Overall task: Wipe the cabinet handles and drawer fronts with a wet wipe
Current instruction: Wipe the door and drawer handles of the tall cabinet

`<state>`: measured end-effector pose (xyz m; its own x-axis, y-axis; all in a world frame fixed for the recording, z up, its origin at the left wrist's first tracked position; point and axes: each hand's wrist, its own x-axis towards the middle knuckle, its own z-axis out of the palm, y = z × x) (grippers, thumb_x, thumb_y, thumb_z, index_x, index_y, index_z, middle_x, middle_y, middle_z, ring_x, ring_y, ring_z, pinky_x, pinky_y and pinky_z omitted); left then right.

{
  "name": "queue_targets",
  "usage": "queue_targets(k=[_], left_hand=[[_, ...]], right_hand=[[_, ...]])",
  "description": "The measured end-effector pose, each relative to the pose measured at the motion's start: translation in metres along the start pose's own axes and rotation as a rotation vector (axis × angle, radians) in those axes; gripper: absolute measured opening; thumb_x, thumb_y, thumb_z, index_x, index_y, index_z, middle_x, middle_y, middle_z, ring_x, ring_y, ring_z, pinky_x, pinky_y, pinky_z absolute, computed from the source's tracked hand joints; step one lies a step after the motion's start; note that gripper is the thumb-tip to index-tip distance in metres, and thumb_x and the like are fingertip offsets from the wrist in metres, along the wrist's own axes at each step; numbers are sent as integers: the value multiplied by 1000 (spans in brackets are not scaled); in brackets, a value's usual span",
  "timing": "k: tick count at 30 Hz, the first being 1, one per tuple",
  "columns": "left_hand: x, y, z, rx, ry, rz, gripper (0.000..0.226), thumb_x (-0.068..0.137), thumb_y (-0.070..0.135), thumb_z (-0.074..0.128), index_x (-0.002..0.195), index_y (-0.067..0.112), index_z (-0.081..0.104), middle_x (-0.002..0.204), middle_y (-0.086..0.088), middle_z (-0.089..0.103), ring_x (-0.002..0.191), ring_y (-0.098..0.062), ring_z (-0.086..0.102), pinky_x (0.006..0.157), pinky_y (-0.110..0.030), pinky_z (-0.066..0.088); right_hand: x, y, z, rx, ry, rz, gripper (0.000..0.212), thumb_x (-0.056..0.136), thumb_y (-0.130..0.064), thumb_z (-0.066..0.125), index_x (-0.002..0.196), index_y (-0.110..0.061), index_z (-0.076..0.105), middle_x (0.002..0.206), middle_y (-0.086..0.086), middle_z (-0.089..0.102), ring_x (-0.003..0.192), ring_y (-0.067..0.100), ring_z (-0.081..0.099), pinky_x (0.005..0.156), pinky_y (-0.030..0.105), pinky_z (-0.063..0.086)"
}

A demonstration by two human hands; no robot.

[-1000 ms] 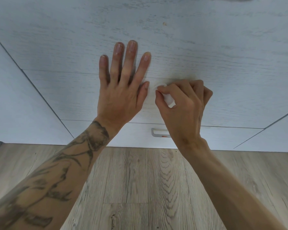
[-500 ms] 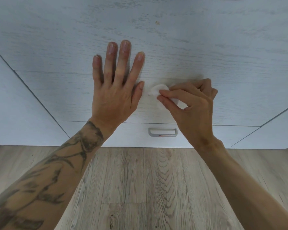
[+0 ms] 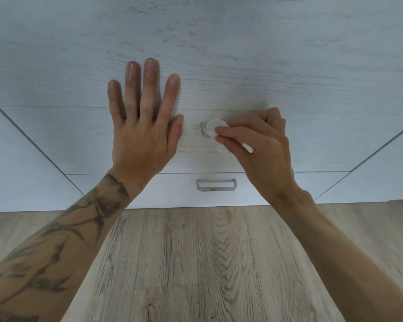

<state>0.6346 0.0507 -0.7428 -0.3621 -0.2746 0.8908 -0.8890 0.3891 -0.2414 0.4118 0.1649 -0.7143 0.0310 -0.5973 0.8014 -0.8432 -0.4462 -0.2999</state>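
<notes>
Our right hand [image 3: 261,145] pinched the wet wipe [image 3: 216,129] between thumb and forefinger, the other fingers curled behind. It pressed the small folded white pad against the grey handle [image 3: 203,130] of the middle drawer front [image 3: 323,140], and only the handle's left end showed past the wipe. Just left of that handle our left hand [image 3: 144,129] lay flat on the same front, fingers straight and spread, holding nothing. Below the handle a second handle [image 3: 216,184], a rounded grey bar with a reddish mark, sat on the lowest front, and further below ran the wood-grain floor [image 3: 196,263]

We judged the pad small and limp: it could slip from the pinch, or ride over the bar's curved corner and miss the recess behind. A tug on the bar could slide the drawer out unless the flat hand braced it. The fronts were pale and matt, with a brushed grain likely to hold dirt. Brown specks [image 3: 193,128] just left of the handle looked unwiped
</notes>
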Motion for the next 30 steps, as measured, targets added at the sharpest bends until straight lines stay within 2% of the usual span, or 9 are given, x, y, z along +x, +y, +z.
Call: queue_targets(k=[7, 11, 17, 22, 25, 27, 30], left_hand=[[0, 0, -1, -6, -2, 8, 77, 114, 41, 39, 169, 16, -10, 166, -25, 12, 154, -49, 9, 131, -57, -7], [1, 0, -1, -16, 5, 13, 77, 114, 41, 38, 169, 16, -10, 167, -25, 12, 154, -48, 8, 131, -57, -6], [-2, 2, 1, -25, 6, 8, 78, 114, 42, 38, 169, 16, -11, 167, -25, 10, 153, -49, 11, 131, -57, -6], [0, 0, 1, -14, 10, -2, 79, 114, 41, 41, 169, 16, -8, 166, -26, 13, 153, -50, 13, 131, -58, -4], [1, 2, 1, -1, 10, 0, 75, 113, 41, 40, 171, 15, 1, 166, -26, 15, 153, -51, 15, 131, -58, -4], [1, 2, 1, 6, 10, -7, 70, 114, 41, 39, 170, 17, 7, 166, -25, 14, 153, -50, 14, 131, -58, -5], [1, 2, 2, 5, 21, -11, 76, 114, 41, 38, 170, 15, -5, 166, -25, 13, 154, -49, 12, 131, -57, -5]], right_hand=[[-15, 13, -24, -55, 122, 73, 8, 97, -11, 80, 104, -9, 83, 101, -1, 77, 92, 25, 63, 87, 16, 47], [-16, 9, -28, -17, 238, 236, 11, 100, -13, 75, 108, -10, 81, 105, -3, 73, 97, 20, 65, 86, 22, 52], [-26, 9, -34, -36, 387, 419, 15, 103, -15, 70, 110, -5, 80, 102, 6, 74, 93, 12, 64, 83, 12, 46], [-24, -1, -18, 139, 196, 510, 15, 101, -9, 72, 115, -10, 79, 103, -5, 72, 91, 1, 67, 86, 19, 56], [-27, -9, -13, 194, 258, 563, 18, 99, -5, 73, 112, -17, 78, 98, -12, 70, 90, 0, 68, 86, 19, 57], [-31, -14, -12, 203, 288, 559, 16, 98, -6, 75, 110, -16, 79, 98, -9, 72, 89, 2, 70, 85, 17, 56], [-34, -17, -14, 188, 272, 538, 12, 96, -13, 80, 108, -13, 80, 98, 0, 74, 89, 13, 71, 77, 23, 57]])
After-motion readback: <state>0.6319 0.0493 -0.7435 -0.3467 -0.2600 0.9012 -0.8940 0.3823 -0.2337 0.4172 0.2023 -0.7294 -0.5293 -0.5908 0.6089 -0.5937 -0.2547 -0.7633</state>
